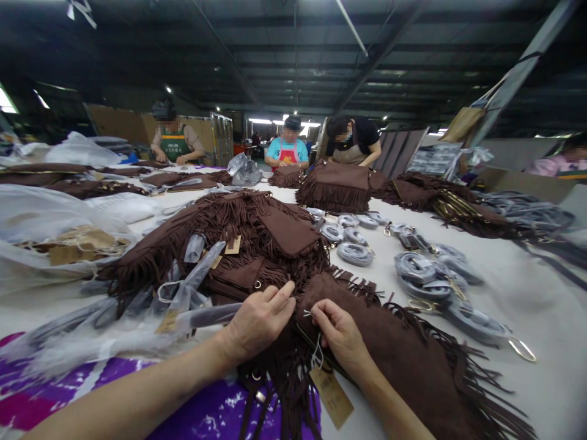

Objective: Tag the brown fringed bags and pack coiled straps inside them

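My right hand (338,335) pinches a thin white tag string (317,349) between thumb and fingertips. From the string hangs a kraft paper tag (332,397), in front of a dark brown fringed bag (394,342) lying beneath that hand. My left hand (263,319) is over the bags just to the left, fingers fairly straight and pointing right; its thumb is hidden, and no object shows in it. Beyond my hands is a heap of brown fringed bags (288,229), one with a small paper tag (233,245). Long brown fringe (293,391) hangs below my hands.
Coiled straps in clear wrap (422,272) with gold clasps lie at right. Clear plastic wrapping (137,318) and a plastic bag of tags (68,244) are at left, above purple material (197,406). Several people work across the white table (527,281), among more brown bags (339,183).
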A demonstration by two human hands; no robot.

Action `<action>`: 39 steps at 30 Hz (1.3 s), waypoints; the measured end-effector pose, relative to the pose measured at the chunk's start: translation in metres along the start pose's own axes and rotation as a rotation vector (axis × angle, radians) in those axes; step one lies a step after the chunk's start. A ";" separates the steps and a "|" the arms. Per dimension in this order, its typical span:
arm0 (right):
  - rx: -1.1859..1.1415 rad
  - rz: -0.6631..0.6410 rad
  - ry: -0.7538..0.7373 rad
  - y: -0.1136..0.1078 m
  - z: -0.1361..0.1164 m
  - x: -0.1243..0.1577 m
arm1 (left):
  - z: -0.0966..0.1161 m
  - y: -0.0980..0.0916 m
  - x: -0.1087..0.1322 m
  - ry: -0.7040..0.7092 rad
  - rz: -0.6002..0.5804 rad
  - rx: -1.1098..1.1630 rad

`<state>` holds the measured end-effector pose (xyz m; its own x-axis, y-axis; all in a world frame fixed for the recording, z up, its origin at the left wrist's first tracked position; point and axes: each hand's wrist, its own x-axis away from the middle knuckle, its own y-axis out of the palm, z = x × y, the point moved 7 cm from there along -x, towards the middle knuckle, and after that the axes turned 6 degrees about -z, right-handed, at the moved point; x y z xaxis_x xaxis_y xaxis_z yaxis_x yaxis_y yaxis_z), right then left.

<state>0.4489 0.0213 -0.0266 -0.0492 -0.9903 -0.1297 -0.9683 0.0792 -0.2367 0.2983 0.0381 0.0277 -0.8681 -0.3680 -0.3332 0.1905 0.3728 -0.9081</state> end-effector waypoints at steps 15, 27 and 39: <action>0.210 0.000 -0.137 0.009 -0.024 -0.001 | -0.013 0.023 0.013 -0.261 -0.347 0.292; 0.522 -0.194 -0.235 0.034 -0.042 -0.014 | -0.026 0.028 0.018 -0.347 -0.371 0.415; 0.581 -0.343 -0.181 0.039 -0.048 -0.020 | -0.023 0.023 0.019 -0.290 -0.363 0.363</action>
<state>0.4000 0.0388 0.0132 0.3263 -0.9397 -0.1025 -0.6319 -0.1361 -0.7630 0.2752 0.0592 0.0065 -0.7560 -0.6545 0.0063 0.0932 -0.1172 -0.9887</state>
